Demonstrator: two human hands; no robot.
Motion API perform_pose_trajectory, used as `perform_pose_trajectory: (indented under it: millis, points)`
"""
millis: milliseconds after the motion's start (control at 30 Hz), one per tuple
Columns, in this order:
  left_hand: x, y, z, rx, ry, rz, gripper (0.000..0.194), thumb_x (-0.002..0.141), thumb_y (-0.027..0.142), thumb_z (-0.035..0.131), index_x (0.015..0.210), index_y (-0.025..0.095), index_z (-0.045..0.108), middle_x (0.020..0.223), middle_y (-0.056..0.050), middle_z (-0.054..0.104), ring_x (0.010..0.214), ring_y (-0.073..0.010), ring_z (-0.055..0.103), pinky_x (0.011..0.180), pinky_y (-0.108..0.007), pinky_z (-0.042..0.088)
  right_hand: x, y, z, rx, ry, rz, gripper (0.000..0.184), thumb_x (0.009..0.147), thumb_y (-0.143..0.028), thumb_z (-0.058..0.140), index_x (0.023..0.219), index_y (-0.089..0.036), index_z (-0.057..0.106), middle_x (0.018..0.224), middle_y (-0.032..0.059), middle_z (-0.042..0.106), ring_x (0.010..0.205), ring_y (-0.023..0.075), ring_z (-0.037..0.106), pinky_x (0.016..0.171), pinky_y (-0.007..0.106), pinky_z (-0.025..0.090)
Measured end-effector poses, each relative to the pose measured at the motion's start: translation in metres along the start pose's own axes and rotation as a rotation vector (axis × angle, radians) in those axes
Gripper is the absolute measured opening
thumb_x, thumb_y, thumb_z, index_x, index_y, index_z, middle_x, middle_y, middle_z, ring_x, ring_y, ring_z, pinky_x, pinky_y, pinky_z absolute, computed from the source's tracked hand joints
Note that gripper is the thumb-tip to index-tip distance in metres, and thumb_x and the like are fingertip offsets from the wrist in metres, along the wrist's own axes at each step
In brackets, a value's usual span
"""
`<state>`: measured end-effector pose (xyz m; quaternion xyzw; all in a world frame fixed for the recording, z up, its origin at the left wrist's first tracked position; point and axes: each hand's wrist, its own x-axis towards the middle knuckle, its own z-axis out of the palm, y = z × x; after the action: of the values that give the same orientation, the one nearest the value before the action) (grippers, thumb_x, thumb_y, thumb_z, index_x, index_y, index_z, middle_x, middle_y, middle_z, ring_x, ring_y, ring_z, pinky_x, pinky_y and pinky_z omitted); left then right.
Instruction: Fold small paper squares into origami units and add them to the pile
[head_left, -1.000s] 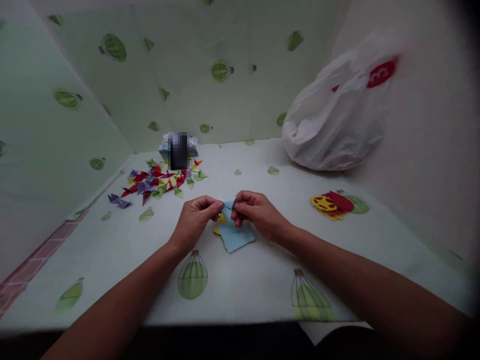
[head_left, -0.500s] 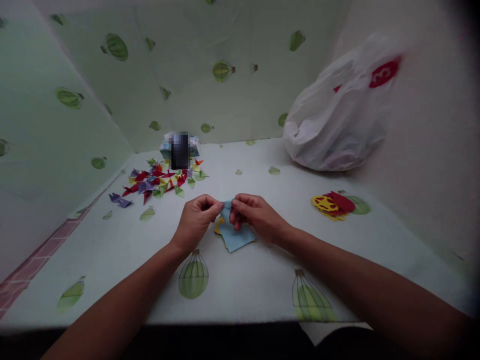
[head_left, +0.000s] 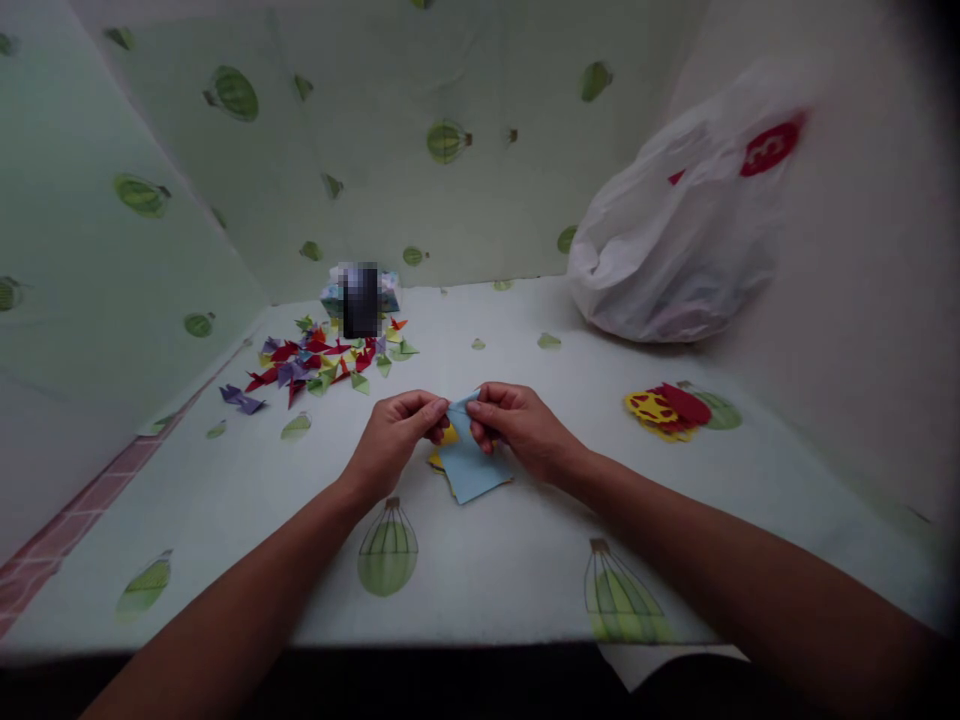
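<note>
A small folded piece of light blue paper point(head_left: 465, 409) is pinched between both hands in the middle of the head view. My left hand point(head_left: 405, 425) holds its left corner between thumb and fingers. On the other side my right hand point(head_left: 517, 425) grips it the same way, the fingertips partly hidden behind the paper. Just beneath the hands lies a small stack of square paper sheets point(head_left: 474, 475), a light blue one on top and yellow edges showing at its left. The hands cover the stack's upper part.
Many folded paper cranes point(head_left: 315, 360) in several colours lie at the left back, before a tissue box point(head_left: 388, 290) and a blurred dark object point(head_left: 361, 305). To the right are red and yellow paper cut-outs point(head_left: 664, 410). A white plastic bag point(head_left: 667, 240) stands behind them.
My right hand has shifted slightly up and right with its side of the paper, so more of the folded blue piece shows between the hands. My left hand has barely moved.
</note>
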<state>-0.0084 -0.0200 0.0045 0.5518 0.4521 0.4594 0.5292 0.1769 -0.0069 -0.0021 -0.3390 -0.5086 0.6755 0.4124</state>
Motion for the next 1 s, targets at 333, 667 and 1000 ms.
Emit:
perform_pose_trajectory:
  millis: [333, 667, 1000]
  points:
    - [0.0001, 0.0079, 0.0013, 0.057, -0.014, -0.042, 0.024, 0.076, 0.037, 0.074, 0.074, 0.014, 0.071, 0.065, 0.0, 0.062, 0.06, -0.0099, 0.052, 0.061, -0.024, 0.042, 0.0, 0.0008, 0.0002, -0.051, 0.025, -0.011, 0.03, 0.078, -0.037, 0.071, 0.066, -0.019, 0.05, 0.055, -0.0043, 0.059, 0.045, 0.0067, 0.049, 0.048, 0.022, 0.038]
    - [-0.0012, 0.0089, 0.0025, 0.269, 0.051, 0.009, 0.023, 0.077, 0.037, 0.068, 0.071, 0.015, 0.066, 0.059, 0.002, 0.056, 0.057, -0.0102, 0.046, 0.058, -0.024, 0.038, -0.0002, 0.0018, 0.0003, -0.117, -0.002, -0.019, 0.03, 0.08, -0.041, 0.069, 0.068, -0.019, 0.052, 0.057, -0.0036, 0.059, 0.047, 0.0077, 0.048, 0.048, 0.023, 0.036]
    - [-0.0057, 0.0091, 0.0071, 0.374, -0.001, 0.053, 0.018, 0.077, 0.032, 0.066, 0.071, 0.015, 0.065, 0.064, 0.002, 0.057, 0.059, -0.0098, 0.045, 0.056, -0.023, 0.036, -0.0014, -0.0008, 0.0003, -0.235, 0.05, -0.06, 0.026, 0.074, -0.041, 0.073, 0.07, -0.017, 0.064, 0.057, -0.0051, 0.049, 0.051, 0.0078, 0.039, 0.05, 0.024, 0.028]
